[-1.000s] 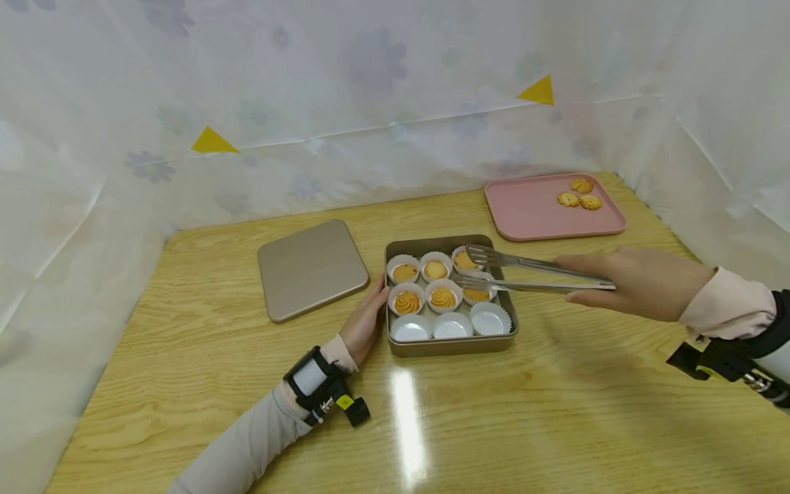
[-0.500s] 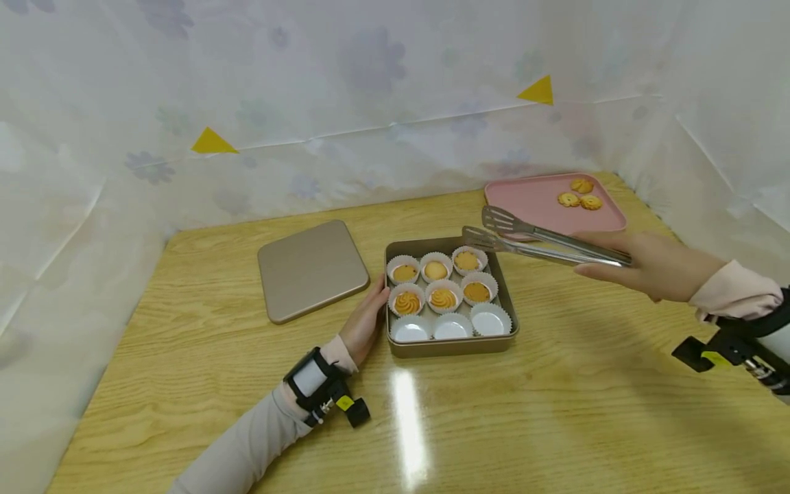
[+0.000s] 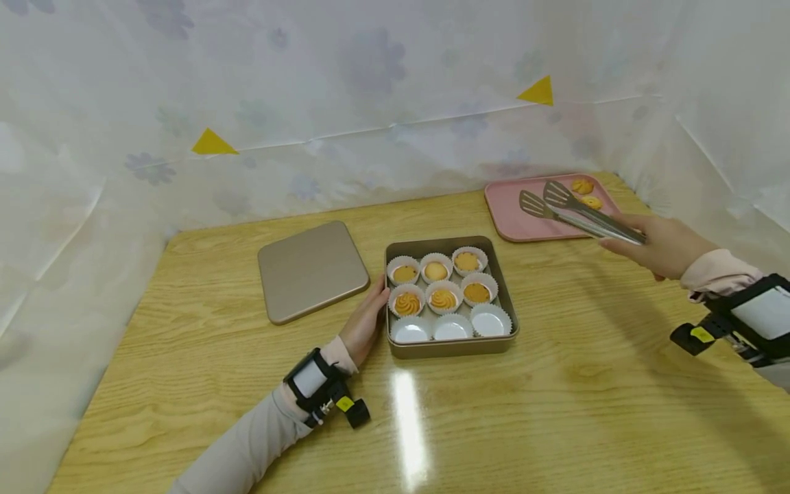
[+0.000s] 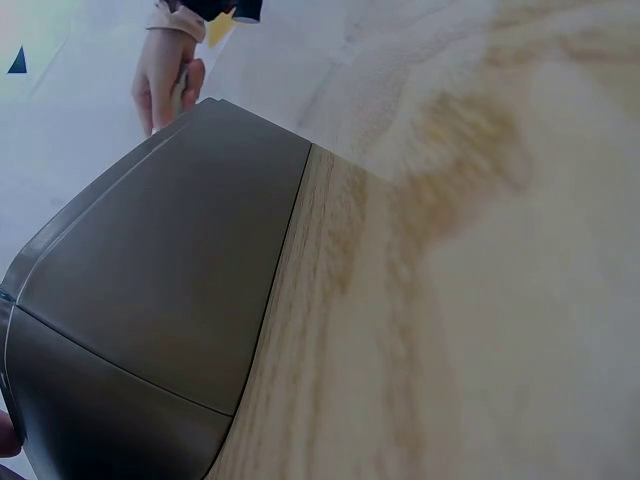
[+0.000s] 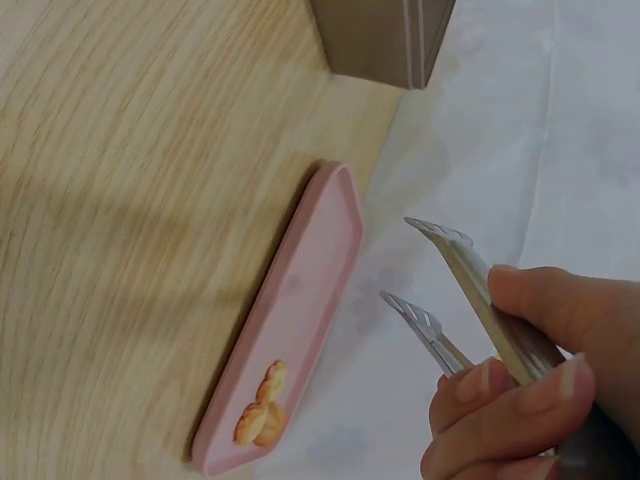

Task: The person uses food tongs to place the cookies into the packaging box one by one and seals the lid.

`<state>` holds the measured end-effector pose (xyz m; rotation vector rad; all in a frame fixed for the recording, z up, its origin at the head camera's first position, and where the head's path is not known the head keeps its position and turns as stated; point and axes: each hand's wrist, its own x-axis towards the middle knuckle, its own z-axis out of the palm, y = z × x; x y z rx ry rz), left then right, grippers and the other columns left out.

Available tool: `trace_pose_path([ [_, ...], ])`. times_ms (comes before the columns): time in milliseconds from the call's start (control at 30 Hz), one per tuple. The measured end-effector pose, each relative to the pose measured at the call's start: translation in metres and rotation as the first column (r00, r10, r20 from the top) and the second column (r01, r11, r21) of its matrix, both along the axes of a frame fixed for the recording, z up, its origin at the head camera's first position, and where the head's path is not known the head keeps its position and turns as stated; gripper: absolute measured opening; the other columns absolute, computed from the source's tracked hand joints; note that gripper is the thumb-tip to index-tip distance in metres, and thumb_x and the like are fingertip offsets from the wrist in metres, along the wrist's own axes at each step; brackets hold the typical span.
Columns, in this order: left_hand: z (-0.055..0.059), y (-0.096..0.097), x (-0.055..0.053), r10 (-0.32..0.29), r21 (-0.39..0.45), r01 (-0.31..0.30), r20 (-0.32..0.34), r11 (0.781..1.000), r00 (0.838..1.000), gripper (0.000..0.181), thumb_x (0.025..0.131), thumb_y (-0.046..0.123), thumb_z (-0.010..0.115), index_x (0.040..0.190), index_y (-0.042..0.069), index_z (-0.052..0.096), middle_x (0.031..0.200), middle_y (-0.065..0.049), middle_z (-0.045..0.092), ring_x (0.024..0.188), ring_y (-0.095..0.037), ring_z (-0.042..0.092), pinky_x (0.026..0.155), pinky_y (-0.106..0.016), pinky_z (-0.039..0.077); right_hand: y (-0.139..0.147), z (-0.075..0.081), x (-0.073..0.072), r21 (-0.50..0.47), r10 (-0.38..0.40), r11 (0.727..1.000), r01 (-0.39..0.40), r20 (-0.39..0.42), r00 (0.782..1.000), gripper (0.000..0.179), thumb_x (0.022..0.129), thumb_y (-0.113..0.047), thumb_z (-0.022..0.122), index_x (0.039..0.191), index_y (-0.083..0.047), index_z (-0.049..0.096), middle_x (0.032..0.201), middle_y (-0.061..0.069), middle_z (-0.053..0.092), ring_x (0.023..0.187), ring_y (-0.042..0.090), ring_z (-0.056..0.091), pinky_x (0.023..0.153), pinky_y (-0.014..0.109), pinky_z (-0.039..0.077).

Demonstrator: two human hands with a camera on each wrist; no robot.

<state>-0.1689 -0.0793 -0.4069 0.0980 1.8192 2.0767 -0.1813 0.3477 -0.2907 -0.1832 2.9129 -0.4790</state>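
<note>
My right hand (image 3: pixel 669 248) grips metal tongs (image 5: pixel 474 285) by the handle end. Their two slotted heads stand apart over the pink tray (image 3: pixel 512 223) in the head view, with nothing between them. Small cookies (image 5: pixel 262 412) lie together at one end of that tray. My left hand (image 3: pixel 360 328) rests against the left wall of an open rectangular tin (image 3: pixel 453 349). Inside the tin are rows of white paper cups; the far and middle rows hold cookies (image 3: pixel 442 298), while the near row of cups (image 3: pixel 452 327) has none. The left fingers are mostly out of the left wrist view.
A flat bronze-coloured lid (image 3: pixel 313 271) lies on the wooden table (image 3: pixel 247 384) to the left of the tin. Behind the table hangs a pale flowered sheet (image 3: pixel 370 82) with yellow triangles (image 3: pixel 212 142) on it.
My right hand has carried the tongs from over the tin's far right cups, back and rightward to over the pink tray. The left hand and tin have stayed in place.
</note>
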Motion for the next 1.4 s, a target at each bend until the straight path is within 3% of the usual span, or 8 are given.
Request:
trace_pose_path([
  [200,-0.001,0.0,0.0,-0.003,-0.001,0.003,-0.006,1.0,1.0,0.058,0.107,0.023,0.03,0.156,0.005,0.004,0.163,-0.008,-0.003,0.149,-0.022,-0.008,0.121,-0.042,-0.002,0.014,-0.016,-0.009,0.012,-0.035,0.999,0.035,-0.031,0.999,0.077,0.1,-0.045,0.046,0.146,0.013,0.024,0.07,0.016,0.061,0.041,0.022,0.051,0.042,0.035,0.042],
  [400,-0.001,0.0,0.0,-0.007,-0.005,0.007,-0.004,1.0,1.0,0.058,0.107,0.023,0.03,0.156,0.005,0.003,0.163,-0.008,-0.004,0.149,-0.022,-0.008,0.121,-0.042,-0.003,0.025,-0.025,-0.018,0.014,-0.063,0.998,0.064,-0.034,0.997,0.074,0.101,-0.045,0.043,0.141,0.016,0.029,0.089,0.034,0.059,0.046,0.023,0.054,0.044,0.036,0.043],
  [767,0.0,-0.001,0.001,-0.003,-0.015,0.003,-0.011,1.0,1.0,0.058,0.107,0.023,0.03,0.156,0.005,0.004,0.163,-0.009,-0.004,0.149,-0.022,-0.008,0.121,-0.042,-0.002,0.033,-0.034,-0.03,0.037,-0.11,0.993,0.111,-0.02,0.994,0.075,0.101,-0.047,0.041,0.136,0.018,0.032,0.074,0.02,0.058,0.046,0.023,0.054,0.047,0.035,0.042],
  [967,0.001,-0.001,0.002,-0.001,-0.016,0.001,-0.01,1.0,1.0,0.058,0.107,0.023,0.03,0.156,0.005,0.005,0.163,-0.009,-0.003,0.149,-0.022,-0.008,0.121,-0.042,-0.002,0.035,-0.039,-0.039,0.026,-0.108,0.994,0.109,-0.037,0.993,0.065,0.101,-0.044,0.043,0.13,0.014,0.038,0.066,0.014,0.055,0.045,0.021,0.053,0.047,0.035,0.041],
  [1167,0.0,-0.001,0.001,-0.003,-0.021,0.003,0.001,1.0,1.0,0.058,0.107,0.024,0.03,0.156,0.007,0.005,0.164,-0.007,-0.003,0.149,-0.022,-0.008,0.121,-0.042,-0.002,0.036,-0.041,-0.046,-0.003,-0.114,0.993,0.114,-0.027,0.993,0.068,0.1,-0.047,0.043,0.132,0.013,0.038,0.071,0.018,0.057,0.046,0.021,0.054,0.047,0.035,0.042],
  [1400,0.0,0.0,0.001,-0.013,-0.021,0.012,-0.005,1.0,1.0,0.058,0.107,0.024,0.03,0.156,0.008,0.004,0.164,-0.007,-0.003,0.149,-0.021,-0.008,0.121,-0.043,-0.003,0.038,-0.042,-0.049,-0.012,-0.133,0.991,0.134,0.01,0.991,0.077,0.101,-0.047,0.04,0.141,0.017,0.026,0.086,0.029,0.057,0.047,0.023,0.054,0.047,0.036,0.043],
])
